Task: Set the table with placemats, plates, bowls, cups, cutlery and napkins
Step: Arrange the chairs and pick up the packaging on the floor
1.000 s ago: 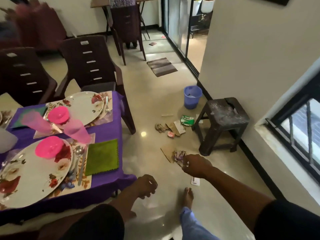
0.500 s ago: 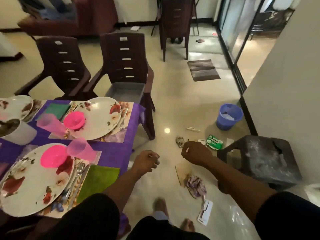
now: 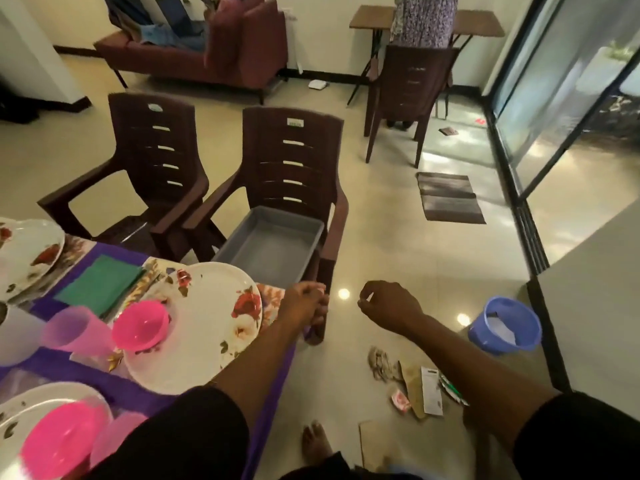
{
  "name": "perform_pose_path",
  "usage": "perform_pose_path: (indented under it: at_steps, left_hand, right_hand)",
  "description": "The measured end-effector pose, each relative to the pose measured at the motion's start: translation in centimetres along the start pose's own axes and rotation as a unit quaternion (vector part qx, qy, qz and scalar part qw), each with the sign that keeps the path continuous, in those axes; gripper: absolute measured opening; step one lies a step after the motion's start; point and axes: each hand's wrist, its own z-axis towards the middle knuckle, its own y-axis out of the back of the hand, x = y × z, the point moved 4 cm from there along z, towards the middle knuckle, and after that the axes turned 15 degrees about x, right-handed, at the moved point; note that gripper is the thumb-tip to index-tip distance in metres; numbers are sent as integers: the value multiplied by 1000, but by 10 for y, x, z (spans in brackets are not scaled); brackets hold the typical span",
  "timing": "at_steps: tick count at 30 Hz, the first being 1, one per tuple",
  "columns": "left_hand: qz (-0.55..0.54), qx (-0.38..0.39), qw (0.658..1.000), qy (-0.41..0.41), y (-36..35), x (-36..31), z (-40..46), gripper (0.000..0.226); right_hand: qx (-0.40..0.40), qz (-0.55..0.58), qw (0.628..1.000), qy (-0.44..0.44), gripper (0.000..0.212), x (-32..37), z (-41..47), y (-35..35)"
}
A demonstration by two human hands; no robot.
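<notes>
Purple-clothed table (image 3: pixel 114 393) is filling your lower left. Nearest it, your left hand (image 3: pixel 304 303) is hovering loosely clenched, empty, beside the floral plate (image 3: pixel 207 327); your right hand (image 3: pixel 388 303) is pinching something too small to identify. Plate looks stiff, slippery: take the rim. Beyond, the grey tray (image 3: pixel 273 244) is sitting on the chair (image 3: pixel 291 168), now nearer than a second ago.

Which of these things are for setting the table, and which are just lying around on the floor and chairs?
For setting the table:
round white floral plate
small pink plastic bowl
translucent pink plastic cup
folded green napkin
patterned placemat

Just lying about:
blue plastic bucket
paper scraps and wrappers on the floor
empty grey plastic tray on the brown chair
striped floor mat
</notes>
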Motion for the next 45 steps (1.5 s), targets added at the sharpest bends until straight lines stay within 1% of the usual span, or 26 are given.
perform_pose_path:
  at_steps: [3,5,7,8,10,12,13,14,15,16,18,20,21,22,23,24,25,26,27,31,35,38,40,43,44,45]
  left_hand:
    - [-19,-54,998,-17,34,-29,33,16]
    - [-36,-84,996,-8,60,-42,57,17]
    - [-36,-121,992,17,85,-46,79,14]
    - [-33,-147,988,32,99,-45,93,22]
    - [-16,-191,980,55,118,-48,107,45]
    - [-3,-202,978,57,128,-53,113,63]
    - [-29,-226,971,70,146,-47,139,74]
    - [-53,-233,968,77,154,-44,146,85]
    - [-73,-233,967,74,169,-23,161,93]
    - [-111,-238,961,82,186,5,185,96]
    - [-197,-255,938,130,218,63,237,95]
    - [-261,-289,907,162,231,94,258,97]
    - [-284,-313,889,175,231,93,258,100]
    - [-301,-341,871,187,225,75,251,100]
    - [-320,-363,853,198,220,56,247,94]
    - [-330,-373,840,215,214,39,245,81]
    - [-335,-378,832,229,213,39,252,66]
    - [-338,-380,826,242,213,39,257,57]
    - [-342,-384,820,252,214,44,263,56]
    - [-337,-413,797,284,226,73,294,71]
    - [-335,-449,766,314,233,86,302,93]
    - [-353,-462,754,306,243,107,301,89]
    - [-371,-476,742,291,248,110,297,83]
    - [-410,-467,734,272,248,106,289,66]
    - [-420,-468,732,264,246,100,287,66]
    - [-425,-472,730,252,244,93,283,71]
  right_hand:
    - [-10,7,1000,11,18,25,50,30]
    - [-3,-3,999,33,19,47,84,46]
    - [7,-20,998,55,22,67,117,62]
    - [16,-32,997,69,23,78,139,70]
    - [31,-55,993,97,28,96,186,82]
    - [38,-66,990,118,40,108,216,90]
    - [57,-79,986,137,46,121,259,95]
    - [58,-86,983,148,50,126,275,100]
    - [62,-83,981,161,52,130,283,102]
    - [79,-81,979,171,54,134,308,101]
    - [116,-98,972,182,58,142,375,101]
    - [152,-105,965,184,64,142,429,95]
    - [169,-108,963,182,67,141,454,91]
    - [183,-109,960,182,71,140,473,89]
    - [201,-113,956,179,76,140,498,84]
    - [211,-124,954,176,82,138,519,81]
    - [223,-135,950,169,87,135,544,75]
    - [229,-146,948,163,90,133,563,71]
    - [230,-154,948,155,93,130,582,66]
    - [236,-182,944,141,96,118,648,38]
    - [257,-124,953,105,91,105,687,17]
    - [266,-48,959,83,79,102,705,11]
    - [265,-20,961,72,73,102,715,13]
    - [301,25,953,39,78,106,720,23]
    - [316,31,948,32,81,108,719,28]
    - [324,28,945,30,80,109,718,33]
